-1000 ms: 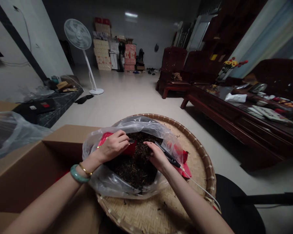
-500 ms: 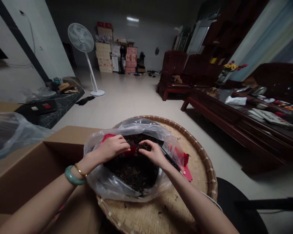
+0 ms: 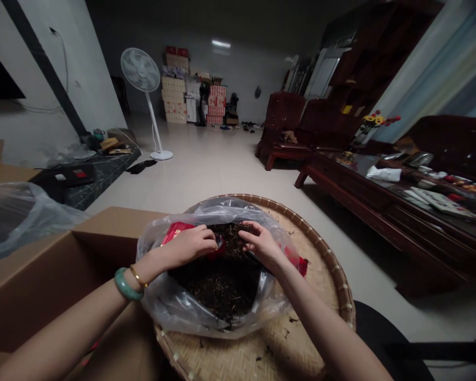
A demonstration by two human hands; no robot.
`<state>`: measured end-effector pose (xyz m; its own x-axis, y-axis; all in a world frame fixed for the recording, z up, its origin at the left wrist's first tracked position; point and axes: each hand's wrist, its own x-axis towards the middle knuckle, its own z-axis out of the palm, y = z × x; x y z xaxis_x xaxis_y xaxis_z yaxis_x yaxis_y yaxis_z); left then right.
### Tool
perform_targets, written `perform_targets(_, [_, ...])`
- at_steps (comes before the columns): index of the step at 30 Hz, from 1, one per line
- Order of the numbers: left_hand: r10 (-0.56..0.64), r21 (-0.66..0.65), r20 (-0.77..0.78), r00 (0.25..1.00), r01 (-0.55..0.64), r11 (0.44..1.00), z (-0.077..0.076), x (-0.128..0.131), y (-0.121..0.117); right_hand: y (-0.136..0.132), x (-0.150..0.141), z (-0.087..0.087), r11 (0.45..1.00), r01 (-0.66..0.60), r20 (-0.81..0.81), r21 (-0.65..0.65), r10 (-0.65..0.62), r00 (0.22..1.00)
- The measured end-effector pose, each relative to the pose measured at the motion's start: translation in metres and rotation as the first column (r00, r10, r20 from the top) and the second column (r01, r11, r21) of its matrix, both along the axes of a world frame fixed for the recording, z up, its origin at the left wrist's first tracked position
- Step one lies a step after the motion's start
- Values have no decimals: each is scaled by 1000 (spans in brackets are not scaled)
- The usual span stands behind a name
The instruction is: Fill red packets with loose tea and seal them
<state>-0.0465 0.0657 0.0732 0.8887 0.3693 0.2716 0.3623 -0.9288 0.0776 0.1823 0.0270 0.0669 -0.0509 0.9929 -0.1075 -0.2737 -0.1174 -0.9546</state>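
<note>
A clear plastic bag [image 3: 158, 309] stands wide open, holding dark dried leaves that look like loose tea [image 3: 218, 291]. My left hand [image 3: 198, 241], with a jade bangle and a gold bracelet at the wrist, pinches a small red packet [image 3: 219, 250] above the leaves; fingers partly hide it. Over the leaves to its right is my right hand [image 3: 262, 244], fingers curved and apart, with nothing visible between them. Another red packet [image 3: 176, 230] lies at the bag's left rim. More red packaging [image 3: 302, 266] sits by the bag's right side.
Beneath the bag is a round woven bamboo tray [image 3: 337, 259] with scattered leaf bits. An open cardboard box [image 3: 115, 222] adjoins it on the left. A dark wooden table [image 3: 365, 196] stands at right, a white standing fan [image 3: 150, 106] farther back, near stacked boxes [image 3: 174, 100].
My right hand has moved a little right and away from the red packet. My left hand still pinches the packet, now tilted differently. The whole view has shifted slightly.
</note>
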Motion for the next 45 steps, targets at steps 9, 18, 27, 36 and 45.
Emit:
perform_targets(9, [28, 18, 27, 999, -28, 999, 0, 2, 4, 3, 0, -2, 996, -34, -91, -79, 27, 996])
perform_targets(18, [20, 19, -3, 1000, -20, 1000, -1, -3, 1, 5, -9, -7, 960, -52, -537, -274, -108, 836])
perform_targets(27, [7, 42, -44, 999, -6, 999, 1, -3, 1, 14, -12, -7, 935, -131, -613, -330, -107, 783])
perform_targets(36, [-11, 22, 4, 1000, 11, 1000, -4, -5, 3, 22, -15, -12, 963, -10, -665, -268, -177, 726])
perform_targets(45, [-11, 16, 4, 1000, 11, 1000, 2, 2, -1, 12, -17, 6, 975, -95, -634, -203, -57, 772])
